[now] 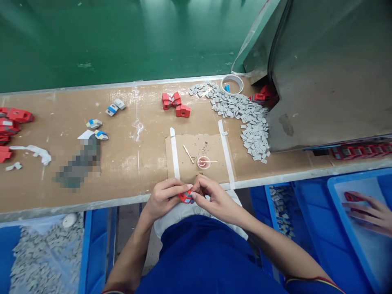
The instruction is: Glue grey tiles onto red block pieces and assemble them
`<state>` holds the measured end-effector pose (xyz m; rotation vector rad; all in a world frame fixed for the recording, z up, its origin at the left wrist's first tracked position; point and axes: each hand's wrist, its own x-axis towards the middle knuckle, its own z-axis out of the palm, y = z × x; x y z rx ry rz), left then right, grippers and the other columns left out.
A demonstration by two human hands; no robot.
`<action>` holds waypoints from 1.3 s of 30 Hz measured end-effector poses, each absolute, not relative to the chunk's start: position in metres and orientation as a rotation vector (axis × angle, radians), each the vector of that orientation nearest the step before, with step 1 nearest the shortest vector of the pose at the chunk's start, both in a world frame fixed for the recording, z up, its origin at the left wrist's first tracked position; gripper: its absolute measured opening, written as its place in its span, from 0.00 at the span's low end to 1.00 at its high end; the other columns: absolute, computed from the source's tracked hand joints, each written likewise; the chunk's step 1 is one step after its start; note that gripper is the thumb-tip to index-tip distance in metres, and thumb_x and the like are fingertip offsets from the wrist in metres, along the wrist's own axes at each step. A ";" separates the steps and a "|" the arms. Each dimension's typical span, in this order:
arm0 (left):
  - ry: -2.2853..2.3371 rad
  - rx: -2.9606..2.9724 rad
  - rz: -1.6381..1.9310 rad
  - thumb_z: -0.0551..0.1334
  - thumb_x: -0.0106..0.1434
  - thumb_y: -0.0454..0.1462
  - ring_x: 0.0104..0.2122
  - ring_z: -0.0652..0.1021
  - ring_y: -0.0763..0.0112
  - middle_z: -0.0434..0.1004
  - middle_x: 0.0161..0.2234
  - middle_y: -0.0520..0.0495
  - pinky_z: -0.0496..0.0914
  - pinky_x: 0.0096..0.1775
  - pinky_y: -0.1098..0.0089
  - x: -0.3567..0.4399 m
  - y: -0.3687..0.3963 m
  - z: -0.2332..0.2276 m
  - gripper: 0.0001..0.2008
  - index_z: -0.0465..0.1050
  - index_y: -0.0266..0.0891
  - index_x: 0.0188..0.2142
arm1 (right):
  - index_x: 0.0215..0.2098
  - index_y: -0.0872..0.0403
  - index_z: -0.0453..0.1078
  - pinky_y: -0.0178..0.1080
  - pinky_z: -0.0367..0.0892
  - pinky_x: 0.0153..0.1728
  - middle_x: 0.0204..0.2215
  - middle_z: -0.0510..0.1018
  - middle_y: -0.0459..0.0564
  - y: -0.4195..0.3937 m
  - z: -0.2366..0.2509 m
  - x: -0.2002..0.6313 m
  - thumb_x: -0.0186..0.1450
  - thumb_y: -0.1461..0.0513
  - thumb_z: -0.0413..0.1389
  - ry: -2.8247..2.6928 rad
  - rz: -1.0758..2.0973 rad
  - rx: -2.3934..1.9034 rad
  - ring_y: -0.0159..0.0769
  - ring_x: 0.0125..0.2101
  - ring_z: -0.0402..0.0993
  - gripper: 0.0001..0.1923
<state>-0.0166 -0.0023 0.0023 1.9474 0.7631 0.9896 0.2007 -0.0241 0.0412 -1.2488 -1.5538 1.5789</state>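
A small red toy vehicle with grey and blue parts (185,197) is held between my two hands, just in front of the bench edge. My left hand (165,198) wraps its fingers round the vehicle from the left. From the right, the thumb and forefinger of my right hand (212,198) pinch together at its side; whether a tiny piece sits between them is hidden. Beyond my hands, a small cup of reddish liquid (203,163) with a thin stick across it stands on a taped cardboard sheet (211,141). A cotton swab (188,154) lies beside the cup.
Several red pieces (183,111) stand farther back. Right of them spreads a pile of small grey pieces (241,108) with a tape roll (232,84). A metal machine housing (330,73) blocks the right. Another person's hand (372,212) reaches into a blue bin (343,212).
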 end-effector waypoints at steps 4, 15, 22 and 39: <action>0.749 2.021 0.982 0.62 0.71 0.31 0.39 0.85 0.66 0.86 0.41 0.41 0.79 0.41 0.69 -0.017 -0.002 0.002 0.14 0.80 0.43 0.53 | 0.30 0.52 0.62 0.34 0.57 0.27 0.25 0.65 0.41 -0.024 0.037 0.195 0.72 0.56 0.55 -1.561 1.603 -1.289 0.30 0.26 0.59 0.14; 0.813 2.228 1.052 0.61 0.70 0.27 0.39 0.84 0.65 0.85 0.41 0.39 0.79 0.42 0.68 -0.011 -0.007 0.001 0.13 0.77 0.39 0.50 | 0.33 0.52 0.66 0.34 0.59 0.27 0.26 0.68 0.42 -0.021 0.032 0.199 0.72 0.53 0.57 -1.500 1.599 -1.293 0.30 0.26 0.63 0.14; 0.991 1.897 1.226 0.70 0.64 0.29 0.49 0.84 0.61 0.84 0.49 0.38 0.80 0.47 0.64 0.005 -0.031 0.002 0.20 0.71 0.44 0.53 | 0.53 0.50 0.69 0.40 0.75 0.46 0.45 0.79 0.53 -0.047 0.026 0.201 0.71 0.48 0.59 -1.133 1.642 -1.112 0.37 0.44 0.79 0.20; 1.008 1.392 1.065 0.68 0.64 0.30 0.50 0.84 0.60 0.86 0.47 0.40 0.77 0.52 0.65 0.036 -0.026 0.033 0.04 0.80 0.40 0.37 | 0.56 0.49 0.67 0.41 0.76 0.46 0.45 0.74 0.53 -0.049 0.034 0.225 0.74 0.63 0.55 -1.598 1.098 -1.128 0.39 0.44 0.76 0.12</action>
